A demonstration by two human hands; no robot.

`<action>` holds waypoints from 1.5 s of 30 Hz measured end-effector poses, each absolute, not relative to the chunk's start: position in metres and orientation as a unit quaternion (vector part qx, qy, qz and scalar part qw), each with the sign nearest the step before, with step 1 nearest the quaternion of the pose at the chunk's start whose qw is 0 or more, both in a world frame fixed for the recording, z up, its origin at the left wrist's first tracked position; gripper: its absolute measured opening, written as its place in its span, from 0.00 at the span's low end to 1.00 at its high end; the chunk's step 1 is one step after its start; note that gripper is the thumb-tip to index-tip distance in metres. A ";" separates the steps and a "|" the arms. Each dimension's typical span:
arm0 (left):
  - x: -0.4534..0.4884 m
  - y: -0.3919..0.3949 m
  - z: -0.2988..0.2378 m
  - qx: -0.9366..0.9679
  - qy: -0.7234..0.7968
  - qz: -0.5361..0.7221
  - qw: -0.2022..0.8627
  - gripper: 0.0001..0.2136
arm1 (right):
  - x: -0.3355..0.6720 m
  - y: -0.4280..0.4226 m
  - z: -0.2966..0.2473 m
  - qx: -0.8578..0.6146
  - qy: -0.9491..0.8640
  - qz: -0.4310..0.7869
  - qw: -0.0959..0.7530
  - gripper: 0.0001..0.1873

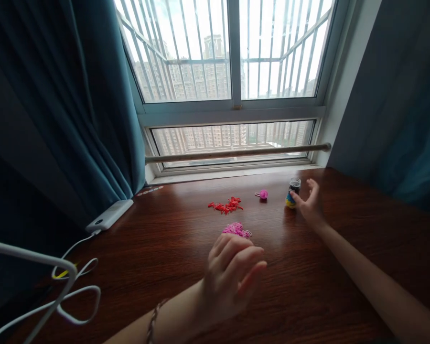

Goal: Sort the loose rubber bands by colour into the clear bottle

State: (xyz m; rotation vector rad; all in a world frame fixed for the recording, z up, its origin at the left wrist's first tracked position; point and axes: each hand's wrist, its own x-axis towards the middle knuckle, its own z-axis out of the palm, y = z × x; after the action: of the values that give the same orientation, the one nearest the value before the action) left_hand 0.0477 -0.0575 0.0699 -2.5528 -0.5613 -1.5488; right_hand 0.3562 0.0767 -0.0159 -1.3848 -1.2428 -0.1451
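Note:
My right hand [310, 205] is at a small clear jar [293, 203] at the right of the table. Layers of yellow, blue and black show inside the jar, and its top looks uncovered. The thumb overlaps the jar's side while the other fingers stand apart from it, bent. My left hand [229, 272], wearing a braided bracelet, hovers nearer to me with loosely curved fingers and nothing visible in them. Just beyond it lies a heap of pink loops like small rubber bands [237, 229], partly hidden by the fingers. Farther back is a loose pile of red ones [226, 206].
A small pink round piece with a pale loop [263, 194] lies between the red pile and the jar. At the left edge rests a white power bank [110, 215] with a white cable [80, 272]. Behind the brown table [157, 258] are a rail [236, 154] and a window.

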 end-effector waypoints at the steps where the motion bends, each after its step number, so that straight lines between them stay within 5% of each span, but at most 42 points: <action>1: 0.050 -0.041 0.058 -0.857 -0.153 -0.483 0.090 0.11 | 0.360 0.081 -0.024 -0.601 -0.533 -0.071 0.591 0.40; 4: 0.041 0.005 0.018 -0.904 -0.067 -0.381 0.181 0.11 | 0.369 0.096 -0.051 -0.608 -0.546 -0.062 0.573 0.42; 8: 0.025 0.035 -0.016 -0.907 -0.135 -0.367 0.156 0.10 | 0.374 0.102 -0.063 -0.614 -0.556 -0.022 0.560 0.31; 12: 0.030 0.030 -0.020 -0.888 -0.218 -0.400 0.062 0.10 | 0.338 0.073 -0.045 -0.563 -0.580 0.073 0.584 0.28; 16: 0.041 0.017 -0.016 -0.856 -0.284 -0.414 -0.124 0.23 | 0.270 0.021 -0.021 -0.428 -0.695 0.214 0.536 0.25; 22: 0.048 0.005 -0.017 -0.821 -0.290 -0.401 -0.284 0.19 | 0.229 -0.021 -0.012 -0.330 -0.808 0.197 0.446 0.26; 27: 0.044 0.010 -0.017 -0.821 -0.311 -0.436 -0.197 0.18 | 0.245 -0.024 -0.005 -0.336 -0.796 0.004 0.503 0.34; 30: 0.042 0.014 -0.017 -0.828 -0.329 -0.443 -0.096 0.18 | 0.249 -0.028 0.001 -0.299 -0.834 -0.059 0.461 0.32; 37: 0.041 0.009 -0.017 -0.852 -0.325 -0.408 0.039 0.18 | 0.244 -0.029 -0.001 -0.324 -0.873 -0.020 0.364 0.26; 45: 0.044 0.004 -0.015 -0.865 -0.316 -0.380 0.084 0.17 | 0.243 -0.025 -0.007 -0.327 -0.888 0.019 0.322 0.34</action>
State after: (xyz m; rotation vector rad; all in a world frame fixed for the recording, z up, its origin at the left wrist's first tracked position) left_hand 0.0439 0.0041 -0.0150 -2.5822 -0.9444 -1.1334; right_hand 0.2430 -0.0246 -0.0069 -0.8584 -2.3320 0.0494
